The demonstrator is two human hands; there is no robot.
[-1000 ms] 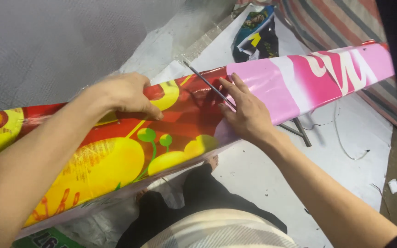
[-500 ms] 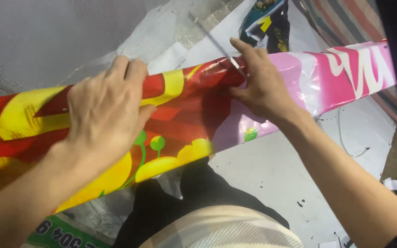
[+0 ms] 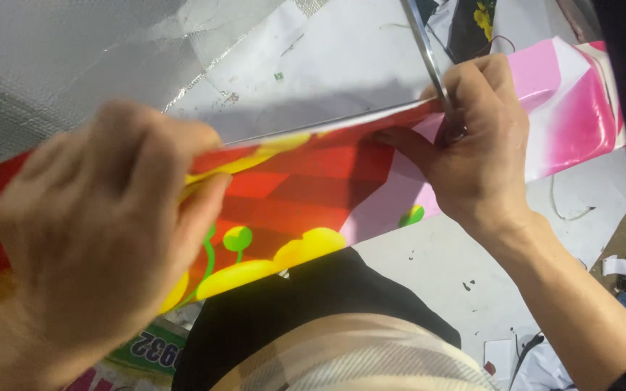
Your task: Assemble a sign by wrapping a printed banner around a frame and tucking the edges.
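I see a long printed banner (image 3: 306, 195) running across the frame from the left edge to the upper right, red and yellow with green stems through the left and middle, pink and white at the right end. Left hand (image 3: 103, 232) sits big and blurred at centre left, fingers curled closed over the banner's top edge, thumb side on the printed face. Right hand (image 3: 472, 159) is at upper right, fingers closed on the banner edge where red meets pink, thumb pressing flat on the face. A thin metal rod (image 3: 422, 43) runs from the top of the frame down into the right hand's grip; I cannot tell whether it is a blade, a ruler or a wire, and its lower end is hidden in the hand. The banner's top edge between the two hands looks straight and taut. Behind it, at upper left, is a silver foil-like sheet (image 3: 59, 65), wrinkled, and next to it at upper centre a white sheet (image 3: 327, 65) with small specks. A dark printed scrap (image 3: 472, 22) with yellow marks lies at the top right, just beside the rod. Below the banner at the right is a pale floor (image 3: 436, 268) with dark spots, a thin loose wire (image 3: 570, 210) and bits of paper. Bottom centre shows my dark clothing (image 3: 313, 304) and a striped beige fabric (image 3: 356, 362). A green-edged printed piece (image 3: 150, 347) sticks out at the lower left under the left forearm.
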